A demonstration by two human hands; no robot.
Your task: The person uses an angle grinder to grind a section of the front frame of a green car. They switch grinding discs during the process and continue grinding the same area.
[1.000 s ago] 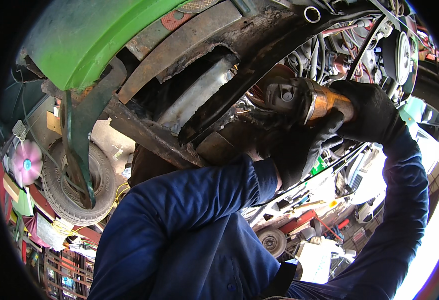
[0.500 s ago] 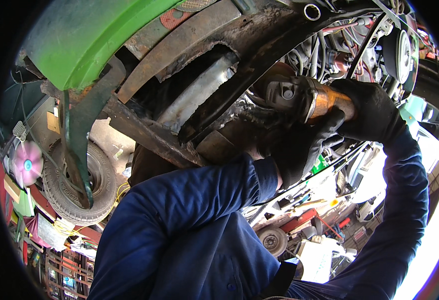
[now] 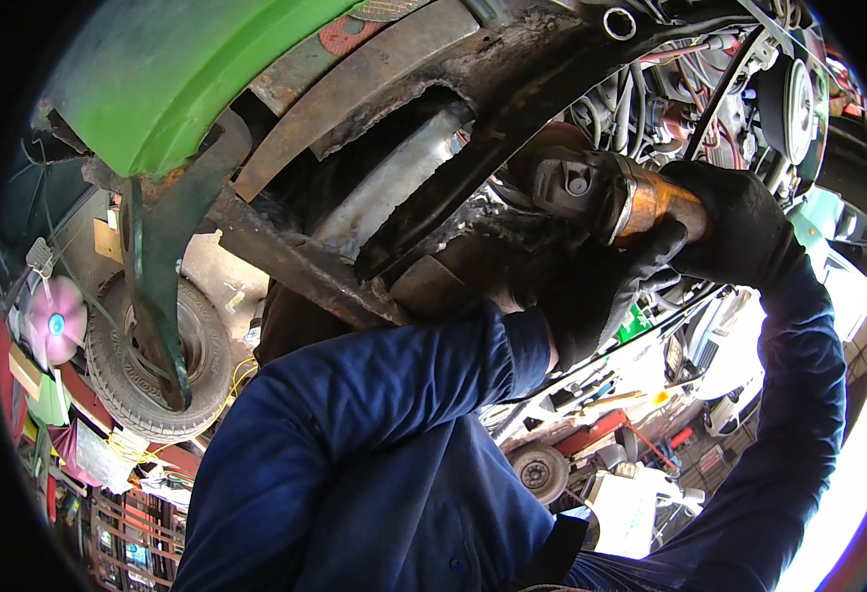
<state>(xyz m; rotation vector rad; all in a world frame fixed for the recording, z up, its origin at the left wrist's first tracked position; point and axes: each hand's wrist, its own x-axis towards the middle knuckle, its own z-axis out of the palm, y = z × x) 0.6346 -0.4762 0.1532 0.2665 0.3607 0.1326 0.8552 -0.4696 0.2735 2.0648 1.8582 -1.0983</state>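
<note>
An angle grinder with an orange body [image 3: 656,204] and a worn metal head is held up against the underside of a vehicle's front. My right hand [image 3: 739,219], in a black glove, wraps round the rear of its body. My left hand [image 3: 606,301], gloved too, is closed at the grinder's underside, its thumb against the orange part; its other fingers are mostly hidden in shadow. The grinder's disc [image 3: 552,143] shows only dimly beside a dark curved frame rail [image 3: 492,148]. Left of the rail, a bare grey metal bar [image 3: 394,187] lies behind a ragged cut-out.
A green body panel [image 3: 196,79] and rusty brackets [image 3: 305,266] hang at upper left. Engine hoses and a pulley [image 3: 798,111] crowd the upper right. A tyre [image 3: 137,385] and a pink fan [image 3: 55,324] stand at left. A wheel [image 3: 538,472] lies at lower right.
The grinder's head has shifted very slightly to the right, with both hands still on the tool. Little else differs.
</note>
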